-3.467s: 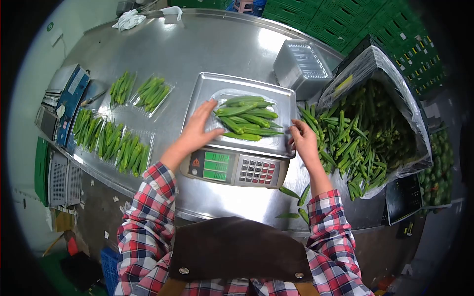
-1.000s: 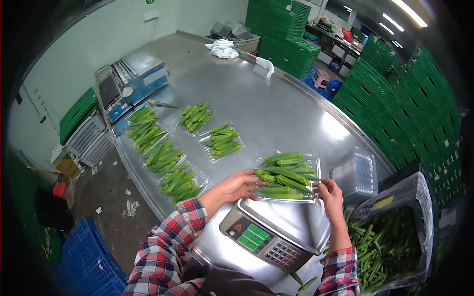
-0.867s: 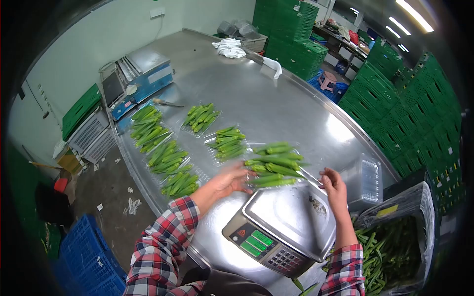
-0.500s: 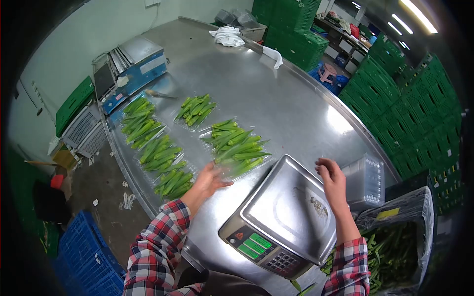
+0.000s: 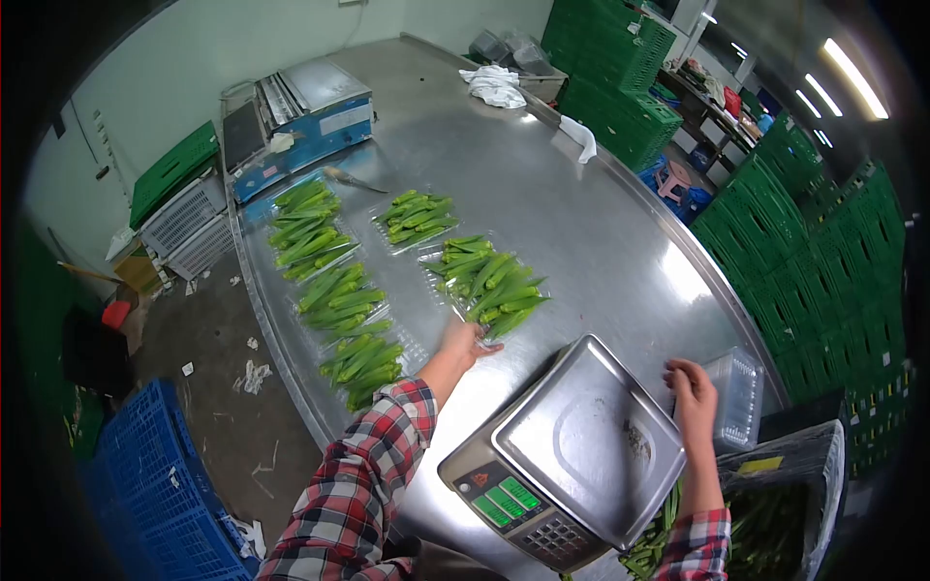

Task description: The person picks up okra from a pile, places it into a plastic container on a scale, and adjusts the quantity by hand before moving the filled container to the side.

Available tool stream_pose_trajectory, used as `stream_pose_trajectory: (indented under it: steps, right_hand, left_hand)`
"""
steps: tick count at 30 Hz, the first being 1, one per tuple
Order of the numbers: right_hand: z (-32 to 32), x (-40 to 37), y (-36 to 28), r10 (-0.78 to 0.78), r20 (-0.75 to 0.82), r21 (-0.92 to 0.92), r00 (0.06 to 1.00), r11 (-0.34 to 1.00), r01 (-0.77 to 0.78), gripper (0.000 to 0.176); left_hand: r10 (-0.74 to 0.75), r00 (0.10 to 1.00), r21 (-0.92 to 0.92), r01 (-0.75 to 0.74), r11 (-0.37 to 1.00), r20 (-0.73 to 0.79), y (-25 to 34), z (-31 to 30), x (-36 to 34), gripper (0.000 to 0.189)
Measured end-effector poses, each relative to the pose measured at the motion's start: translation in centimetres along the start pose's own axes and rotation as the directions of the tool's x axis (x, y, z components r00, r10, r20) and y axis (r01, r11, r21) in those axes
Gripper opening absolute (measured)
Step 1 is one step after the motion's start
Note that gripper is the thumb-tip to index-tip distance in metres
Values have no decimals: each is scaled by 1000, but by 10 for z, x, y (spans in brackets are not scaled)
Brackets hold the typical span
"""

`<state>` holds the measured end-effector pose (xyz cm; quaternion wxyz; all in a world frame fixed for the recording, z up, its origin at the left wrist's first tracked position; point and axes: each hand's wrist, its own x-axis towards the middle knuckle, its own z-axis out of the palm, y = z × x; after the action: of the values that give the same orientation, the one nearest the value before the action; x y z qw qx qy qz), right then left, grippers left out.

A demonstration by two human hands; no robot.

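Observation:
My left hand (image 5: 465,346) is at the near edge of a clear tray of okra (image 5: 492,281), with thumb and fingers around the tray's edge. My right hand (image 5: 692,387) hangs with curled fingers between the metal scale (image 5: 591,436) and a stack of empty clear trays (image 5: 738,397); whether anything is in its fingers is hidden. The scale's pan is bare and its green display is lit. More okra trays lie to the left, one (image 5: 417,218) beyond the nearest tray and several (image 5: 310,228) in a column along the table's left side.
A blue wrapping machine (image 5: 329,121) stands at the far left of the metal table (image 5: 581,228), a knife (image 5: 354,180) near it. White cloths (image 5: 494,87) lie at the far edge. A lined crate of loose okra (image 5: 765,523) is at lower right; green crates (image 5: 814,252) are stacked beyond.
The view has shifted, so the table scene sits further right. My left hand has closed in on the near okra tray's edge. My right hand remains beside the scale.

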<state>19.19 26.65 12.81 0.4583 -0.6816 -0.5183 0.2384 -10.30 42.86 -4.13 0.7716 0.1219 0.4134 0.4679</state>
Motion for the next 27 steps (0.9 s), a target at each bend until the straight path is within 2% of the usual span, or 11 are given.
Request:
stream_pose_trajectory:
  steps: [3, 5, 7, 8, 12, 15, 18, 21, 22, 25, 27]
  right_hand:
    - [-54, -2, 22, 68, -155, -28, 986, 997, -73, 17]
    - [-98, -2, 62, -47, -287, -243, 957, 970, -26, 20]
    - [-127, -7, 84, -163, -372, -383, 914, 924, 9, 28]
    - [-142, -8, 93, -234, -318, -581, 919, 814, 6, 34]
    - [-155, -14, 119, -177, -281, -747, 943, 657, -99, 34]
    - [-156, -18, 127, 6, -122, -858, 993, 503, -109, 30]
    - [-143, -20, 112, -63, -145, -873, 987, 478, -98, 26]
    - [-131, -30, 102, -76, -164, -898, 984, 424, -117, 25]
    - [-128, -35, 102, -89, -135, -925, 987, 368, -94, 24]
    - [-115, -41, 78, 126, -192, -934, 973, 281, -220, 23]
    - [-116, -46, 81, 86, -162, -939, 983, 291, -180, 24]
  left_hand:
    - [73, 997, -41, -73, 996, -4, 25, 4, 15, 68]
    - [124, 992, -73, -122, 990, 22, 43, -1, 31, 69]
    - [158, 987, -75, -161, 984, -36, 60, -5, 49, 63]
    - [168, 984, -70, -172, 983, -61, 71, -5, 55, 61]
    - [216, 965, -28, -222, 975, -147, 94, -16, 84, 51]
    - [109, 983, -85, -123, 989, -146, 96, -23, 84, 45]
    - [96, 995, -57, -97, 994, -18, 77, -29, 58, 44]
    - [38, 999, -30, -39, 999, -5, 59, -19, 9, 45]
    - [45, 998, -10, -45, 999, -54, 56, -16, -1, 46]
    - [78, 980, 56, -69, 996, -183, 45, -16, -12, 52]
    - [119, 962, 114, -93, 989, -244, 40, -24, -8, 58]
